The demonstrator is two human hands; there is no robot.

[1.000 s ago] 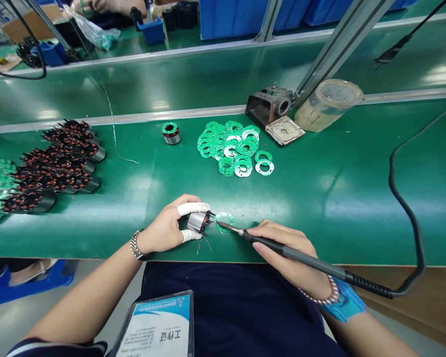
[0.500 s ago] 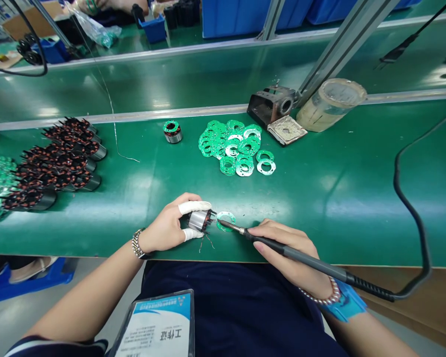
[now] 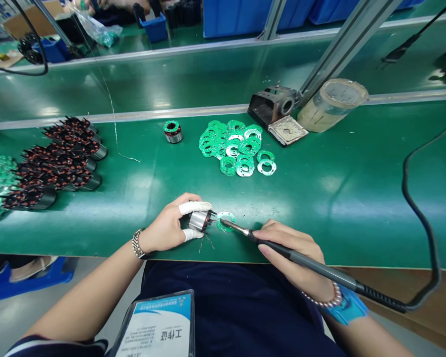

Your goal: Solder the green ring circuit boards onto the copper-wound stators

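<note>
My left hand (image 3: 167,225), with white covers on thumb and forefinger, grips a motor stator (image 3: 199,221) lying on its side. The stator's pins and a few loose wire ends point right and down. Just right of it a green ring-shaped circuit board (image 3: 226,216) lies on the bench. In my right hand (image 3: 293,253) is a soldering iron (image 3: 305,265), held like a pen. Its tip is over the ring board, close to the stator's pins; whether it touches anything is too small to tell.
Ring boards (image 3: 230,144) lie piled mid-bench, beside a stator topped with a green board (image 3: 173,132). Many wired stators (image 3: 59,163) stand left. An iron stand (image 3: 271,106), a sponge tray (image 3: 288,130) and a cloudy plastic jar (image 3: 330,104) are at the back right. Solder wire (image 3: 115,134) hangs down.
My right hand and the soldering iron have shifted slightly right, drawing the tip back a little from the stator's pins. The cord swung right. My left hand and the stator stayed put.
</note>
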